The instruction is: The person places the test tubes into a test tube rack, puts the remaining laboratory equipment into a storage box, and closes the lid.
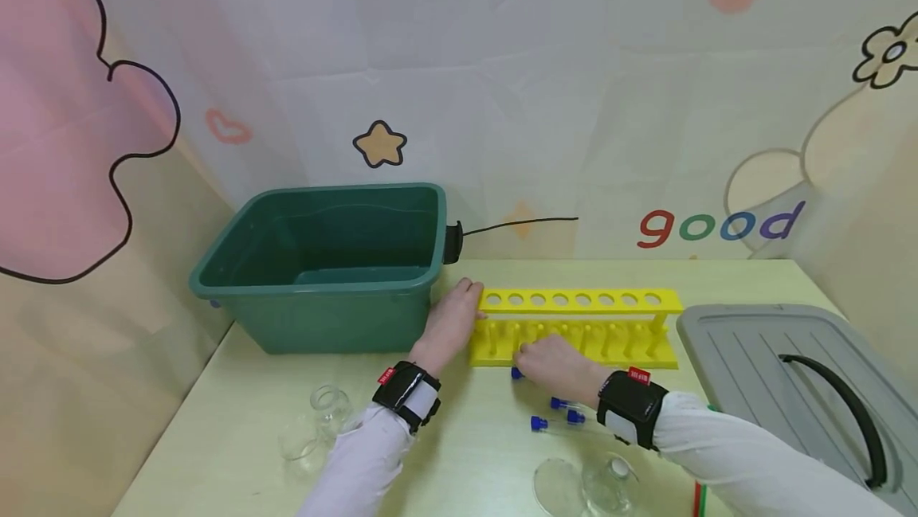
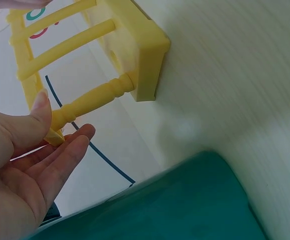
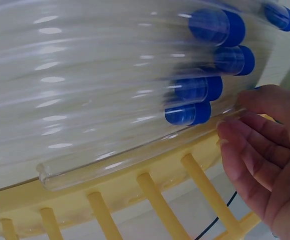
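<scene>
A yellow test tube rack [image 1: 574,358] stands at the middle of the table. My left hand [image 1: 453,322] holds its left end; in the left wrist view the thumb lies on the top bar and the fingers curl under it. In front of the rack, my right hand [image 1: 555,366] pinches a clear test tube [image 3: 110,165] near its stoppered end, the tube lying along the rack's base. Its stopper is mostly hidden by the fingers. Several more test tubes with blue stoppers [image 3: 217,27] lie side by side on the table, partly under the right forearm in the head view.
A green bin [image 1: 344,318] stands left of the rack. Clear glass vessels [image 1: 330,409] sit at the front left. A glass flask [image 1: 610,489] and a round glass dish [image 1: 558,487] are near the front. At right lies a grey lid [image 1: 753,358] with a black handle [image 1: 846,397].
</scene>
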